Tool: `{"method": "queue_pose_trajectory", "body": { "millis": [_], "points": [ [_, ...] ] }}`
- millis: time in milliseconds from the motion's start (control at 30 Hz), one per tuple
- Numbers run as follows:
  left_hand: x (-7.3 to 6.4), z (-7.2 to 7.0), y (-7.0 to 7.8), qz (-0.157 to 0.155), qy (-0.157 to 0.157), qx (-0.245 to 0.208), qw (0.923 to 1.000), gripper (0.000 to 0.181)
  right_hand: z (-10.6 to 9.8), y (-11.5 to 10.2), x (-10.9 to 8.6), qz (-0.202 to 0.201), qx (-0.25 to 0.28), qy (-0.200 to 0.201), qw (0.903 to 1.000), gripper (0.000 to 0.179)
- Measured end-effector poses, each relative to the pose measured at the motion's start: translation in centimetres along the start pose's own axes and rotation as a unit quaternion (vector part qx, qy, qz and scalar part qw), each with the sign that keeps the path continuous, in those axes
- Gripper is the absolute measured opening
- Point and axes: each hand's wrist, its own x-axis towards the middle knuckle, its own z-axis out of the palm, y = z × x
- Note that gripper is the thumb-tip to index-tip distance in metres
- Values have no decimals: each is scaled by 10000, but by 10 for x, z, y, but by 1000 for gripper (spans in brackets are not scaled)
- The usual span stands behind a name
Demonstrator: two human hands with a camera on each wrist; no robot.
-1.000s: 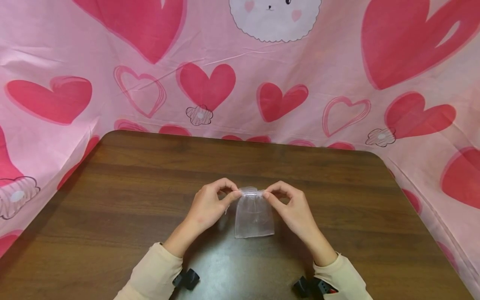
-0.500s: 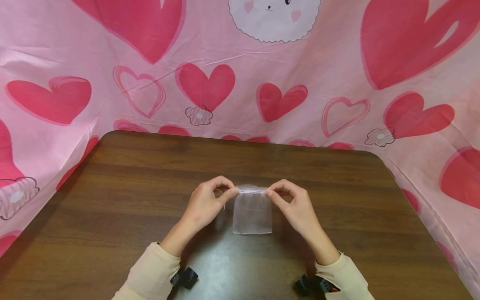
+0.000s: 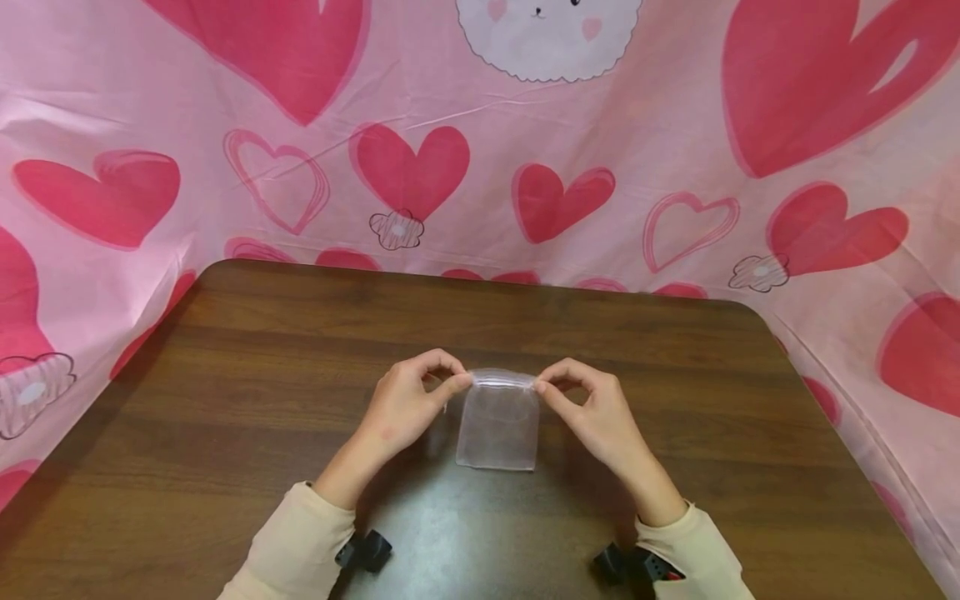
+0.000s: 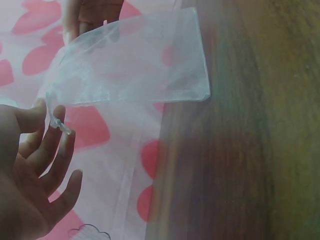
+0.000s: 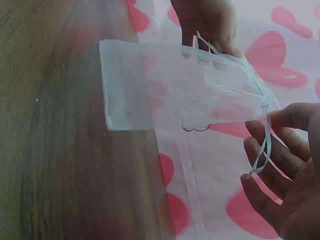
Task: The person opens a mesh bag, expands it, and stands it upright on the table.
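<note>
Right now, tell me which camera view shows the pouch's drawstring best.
The right wrist view: it shows the drawstring as a loop by the right hand, with more of it beyond the pouch. The left wrist view mainly shows a short twisted end by the left hand; the head view, only a tiny pale strand there.

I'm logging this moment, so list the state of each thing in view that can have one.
Sheer pouch: spread between the hands, nothing visible inside; whether its mouth is open, I cannot tell.
Drawstring: a slack loop dangles by the right hand.
Left hand: pinches one upper side.
Right hand: pinches the other.
Heart-print cloth: creased.
</note>
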Motion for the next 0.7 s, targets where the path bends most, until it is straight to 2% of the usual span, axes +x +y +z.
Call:
{"method": "queue_pose_trajectory", "body": {
  "millis": [233,467,700],
  "points": [
    [0,-4,2,66,-154,451,9988,8,-4,0,1,-63,-219,-235,9995,3],
    [0,-8,2,356,-280,750,9962,9,-5,0,1,-302,-437,-311,9981,10],
    [0,-11,1,735,-188,1242,9894,11,-6,0,1,-682,-643,-362,9949,12]
  ]
}}
